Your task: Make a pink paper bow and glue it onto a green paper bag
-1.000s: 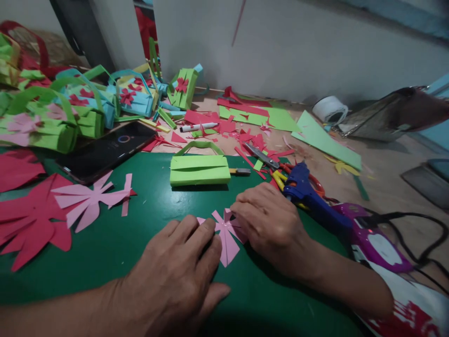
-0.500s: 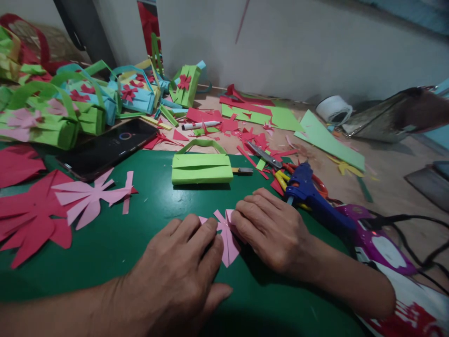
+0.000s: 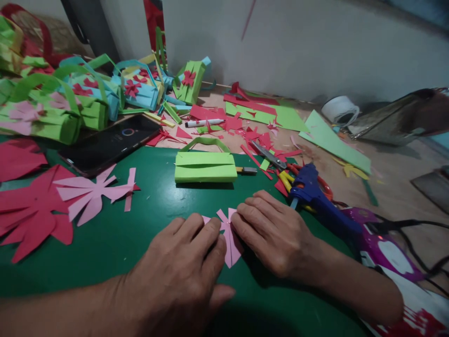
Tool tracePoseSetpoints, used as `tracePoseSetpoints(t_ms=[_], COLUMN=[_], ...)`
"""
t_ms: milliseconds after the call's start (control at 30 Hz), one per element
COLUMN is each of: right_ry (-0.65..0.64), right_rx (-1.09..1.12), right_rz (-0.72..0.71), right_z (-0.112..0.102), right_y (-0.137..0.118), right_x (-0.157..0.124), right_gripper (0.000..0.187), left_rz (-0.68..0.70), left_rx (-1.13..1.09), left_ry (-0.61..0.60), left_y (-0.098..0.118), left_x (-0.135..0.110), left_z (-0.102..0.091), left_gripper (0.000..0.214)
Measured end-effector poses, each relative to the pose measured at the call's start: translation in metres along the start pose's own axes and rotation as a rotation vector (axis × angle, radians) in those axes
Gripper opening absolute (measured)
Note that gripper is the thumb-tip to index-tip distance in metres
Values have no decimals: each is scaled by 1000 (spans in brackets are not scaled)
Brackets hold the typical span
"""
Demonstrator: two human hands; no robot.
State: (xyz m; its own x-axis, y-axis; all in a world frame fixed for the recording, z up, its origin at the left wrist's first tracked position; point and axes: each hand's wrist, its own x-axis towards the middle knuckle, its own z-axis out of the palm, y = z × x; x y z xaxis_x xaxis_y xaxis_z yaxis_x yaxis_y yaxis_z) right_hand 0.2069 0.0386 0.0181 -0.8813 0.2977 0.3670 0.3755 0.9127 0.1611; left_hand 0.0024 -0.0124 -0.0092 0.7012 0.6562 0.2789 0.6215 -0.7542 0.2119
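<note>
Fingers (image 3: 209, 233) of the left hand (image 3: 182, 276) are lying flat and close together, pressing down on the left side of a small pink paper flower (image 3: 229, 245). The right hand (image 3: 277, 238) is resting its bent, closed-up fingers (image 3: 245, 223) on the flower's right side. Its thumb is hidden, so I cannot tell whether it is pinching the paper or only pressing on it. The flower is lying on the green mat (image 3: 133, 234), between the two hands and near the front edge.

Compared with a second ago, the two hands are sitting closer together and are covering more of the flower. Only a narrow strip of petals is showing between them now.

Just beyond the hands, a folded green paper bag (image 3: 205, 167) is lying flat on the mat. A blue glue gun (image 3: 315, 199) is lying just beside the right hand, with scissors (image 3: 270, 157) behind it among red scraps. To the left, a bigger pink cutout (image 3: 89, 194) is overlapping red cutouts (image 3: 31, 217), well apart from the hands. A phone (image 3: 108, 145) is lying behind those, and finished paper baskets (image 3: 87, 96) are crowding the far left corner. A white marker (image 3: 205, 123) is lying beyond the bag.
</note>
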Motion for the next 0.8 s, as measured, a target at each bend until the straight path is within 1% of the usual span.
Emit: tracePoseSetpoints(t_ms=[200,400,600,800], right_ry=[-25,-24,-39,-34], right_rx=[-28,0,2,5], right_rz=[-8,2,-6,-4], right_z=[-1,-2,-3,-3], right_y=[0,0,0,1], right_x=[0,1,0,-1], right_gripper=[34,34,33,35], left_rz=[2,-6,-3,-5], left_rx=[-4,7,5,2], left_ry=[18,-26,4,-17], left_y=[-1,1,1,-1], left_x=[1,0,-1,0], left_z=[1,-2,0,1], left_gripper=[32,32,32,32])
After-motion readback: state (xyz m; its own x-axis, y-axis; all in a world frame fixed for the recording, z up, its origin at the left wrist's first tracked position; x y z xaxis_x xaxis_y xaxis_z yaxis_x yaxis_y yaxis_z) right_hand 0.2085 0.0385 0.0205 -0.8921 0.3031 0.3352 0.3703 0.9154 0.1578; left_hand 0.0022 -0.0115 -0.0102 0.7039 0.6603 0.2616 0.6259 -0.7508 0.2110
